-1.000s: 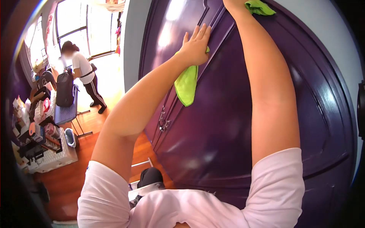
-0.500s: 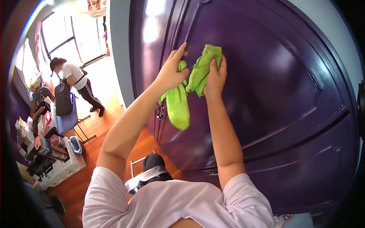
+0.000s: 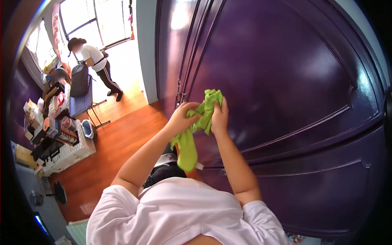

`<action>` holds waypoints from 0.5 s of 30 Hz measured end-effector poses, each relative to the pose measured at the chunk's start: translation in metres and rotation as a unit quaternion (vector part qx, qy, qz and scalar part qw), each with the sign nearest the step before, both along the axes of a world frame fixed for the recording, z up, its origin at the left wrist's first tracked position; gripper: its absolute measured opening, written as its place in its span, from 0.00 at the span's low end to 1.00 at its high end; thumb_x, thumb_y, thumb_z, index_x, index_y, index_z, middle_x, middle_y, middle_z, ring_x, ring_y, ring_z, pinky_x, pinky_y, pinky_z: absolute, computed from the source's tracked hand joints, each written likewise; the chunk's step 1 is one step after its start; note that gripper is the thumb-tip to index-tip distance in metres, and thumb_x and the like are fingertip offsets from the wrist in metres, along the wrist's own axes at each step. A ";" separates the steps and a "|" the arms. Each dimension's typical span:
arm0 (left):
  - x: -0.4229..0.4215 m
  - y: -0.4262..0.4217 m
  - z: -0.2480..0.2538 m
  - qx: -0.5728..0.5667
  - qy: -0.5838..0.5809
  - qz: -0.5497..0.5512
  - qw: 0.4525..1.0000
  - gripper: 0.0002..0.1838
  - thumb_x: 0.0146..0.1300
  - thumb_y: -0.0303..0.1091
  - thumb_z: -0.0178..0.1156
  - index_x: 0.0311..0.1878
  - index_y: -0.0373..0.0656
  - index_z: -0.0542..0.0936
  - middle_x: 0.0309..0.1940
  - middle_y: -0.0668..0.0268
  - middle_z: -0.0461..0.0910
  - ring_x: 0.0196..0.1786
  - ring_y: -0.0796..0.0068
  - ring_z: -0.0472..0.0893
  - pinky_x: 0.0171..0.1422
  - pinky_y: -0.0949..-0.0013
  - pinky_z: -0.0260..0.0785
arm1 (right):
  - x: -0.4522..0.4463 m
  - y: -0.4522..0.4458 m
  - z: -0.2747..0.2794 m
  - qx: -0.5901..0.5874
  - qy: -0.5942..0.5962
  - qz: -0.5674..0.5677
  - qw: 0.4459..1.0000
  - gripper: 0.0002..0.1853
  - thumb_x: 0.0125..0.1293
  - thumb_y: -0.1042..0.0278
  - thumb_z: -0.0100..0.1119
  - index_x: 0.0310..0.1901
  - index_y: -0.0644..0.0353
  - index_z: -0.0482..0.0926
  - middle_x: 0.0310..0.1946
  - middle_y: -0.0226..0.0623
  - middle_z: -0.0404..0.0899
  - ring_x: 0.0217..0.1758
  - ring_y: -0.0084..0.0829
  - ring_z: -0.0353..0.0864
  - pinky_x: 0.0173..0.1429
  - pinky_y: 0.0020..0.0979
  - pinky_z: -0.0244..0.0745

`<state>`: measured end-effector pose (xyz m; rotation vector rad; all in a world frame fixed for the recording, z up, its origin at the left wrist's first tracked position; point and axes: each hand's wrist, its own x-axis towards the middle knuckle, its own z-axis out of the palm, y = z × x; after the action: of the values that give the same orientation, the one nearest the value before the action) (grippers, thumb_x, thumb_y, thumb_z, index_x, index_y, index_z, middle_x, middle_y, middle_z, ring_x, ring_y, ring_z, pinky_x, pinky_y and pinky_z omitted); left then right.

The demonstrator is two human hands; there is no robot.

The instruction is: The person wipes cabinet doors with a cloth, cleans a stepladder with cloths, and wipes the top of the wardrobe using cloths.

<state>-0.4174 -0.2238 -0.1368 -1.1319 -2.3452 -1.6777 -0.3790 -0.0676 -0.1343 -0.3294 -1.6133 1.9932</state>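
A crumpled lime-green cloth (image 3: 188, 153) is stretched between both hands in front of my chest. My left hand (image 3: 182, 119) pinches its middle part, and a long, rounded end dangles below that hand. My right hand (image 3: 219, 117) is closed around the bunched upper part, thumb toward me. Behind the hands stands a purple panelled cabinet (image 3: 277, 90) with glossy doors; neither hand touches it. Small metal handles (image 3: 180, 98) show on the cabinet just beyond my left hand.
At the upper left a person (image 3: 96, 59) bends over a dark backpack (image 3: 80, 81) on a blue table (image 3: 81, 104). Nearby are a cluttered white storage unit (image 3: 71, 153), a small bin (image 3: 87, 128) and a fan (image 3: 60, 192). The wooden floor (image 3: 118, 141) lies to my left.
Both hands have come down and closer to my body with the cloth. My left fingers, stretched out before, now close on it. The view has shifted, showing more floor.
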 end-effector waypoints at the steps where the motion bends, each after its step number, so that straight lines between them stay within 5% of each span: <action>1: 0.009 -0.008 -0.006 -0.017 -0.028 0.022 0.999 0.23 0.55 0.32 0.65 0.55 0.40 0.75 0.42 0.60 0.76 0.46 0.64 0.78 0.51 0.64 0.70 | 0.011 -0.002 0.004 -0.071 -0.013 0.037 0.997 0.15 0.73 0.69 0.44 0.57 0.62 0.67 0.43 0.33 0.77 0.45 0.24 0.76 0.51 0.27 0.70; 3: 0.023 -0.025 -0.011 -0.053 -0.084 0.065 0.993 0.22 0.55 0.31 0.64 0.54 0.42 0.76 0.40 0.58 0.75 0.48 0.59 0.76 0.52 0.60 0.69 | 0.020 -0.004 0.014 -0.115 -0.082 0.041 0.989 0.15 0.73 0.67 0.45 0.58 0.59 0.65 0.43 0.34 0.75 0.45 0.25 0.75 0.51 0.28 0.70; 5: 0.030 -0.026 -0.021 -0.078 -0.023 0.141 0.987 0.19 0.55 0.30 0.62 0.52 0.43 0.76 0.39 0.58 0.75 0.47 0.56 0.76 0.52 0.58 0.69 | 0.017 -0.002 -0.010 -0.106 -0.121 0.030 0.987 0.21 0.69 0.65 0.51 0.61 0.54 0.61 0.44 0.36 0.71 0.47 0.30 0.74 0.53 0.34 0.71; 8: 0.037 -0.023 -0.038 -0.157 0.103 0.191 0.963 0.13 0.56 0.29 0.60 0.46 0.46 0.78 0.37 0.61 0.75 0.45 0.56 0.75 0.50 0.56 0.68 | 0.009 -0.031 -0.048 0.161 -0.061 0.010 0.985 0.26 0.63 0.70 0.55 0.62 0.50 0.61 0.45 0.43 0.70 0.48 0.40 0.74 0.53 0.38 0.70; 10: 0.037 -0.028 -0.047 -0.237 0.157 0.192 0.939 0.12 0.56 0.30 0.59 0.45 0.48 0.78 0.36 0.63 0.75 0.44 0.59 0.76 0.48 0.58 0.67 | 0.014 -0.052 -0.066 0.362 -0.107 -0.002 0.926 0.33 0.56 0.77 0.56 0.64 0.49 0.59 0.46 0.50 0.68 0.50 0.48 0.72 0.55 0.41 0.70; 14: 0.049 -0.071 -0.069 -0.247 0.185 0.234 0.922 0.11 0.56 0.38 0.61 0.42 0.49 0.78 0.33 0.65 0.72 0.42 0.62 0.74 0.47 0.59 0.65 | 0.037 -0.060 -0.100 0.440 -0.109 0.062 0.889 0.32 0.55 0.82 0.53 0.62 0.47 0.66 0.48 0.51 0.65 0.51 0.53 0.71 0.56 0.42 0.70; 15: 0.056 -0.084 -0.073 -0.257 0.170 0.229 0.924 0.12 0.57 0.42 0.62 0.41 0.47 0.77 0.34 0.64 0.72 0.42 0.60 0.74 0.47 0.58 0.65 | 0.046 -0.061 -0.100 0.425 -0.105 0.057 0.897 0.25 0.54 0.83 0.53 0.54 0.48 0.76 0.49 0.51 0.65 0.52 0.52 0.72 0.55 0.43 0.72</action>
<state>-0.3612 -0.3073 -0.2097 -0.7408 -2.5955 -0.6746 -0.3330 -0.1283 -0.2343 -0.1032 -2.4949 1.1603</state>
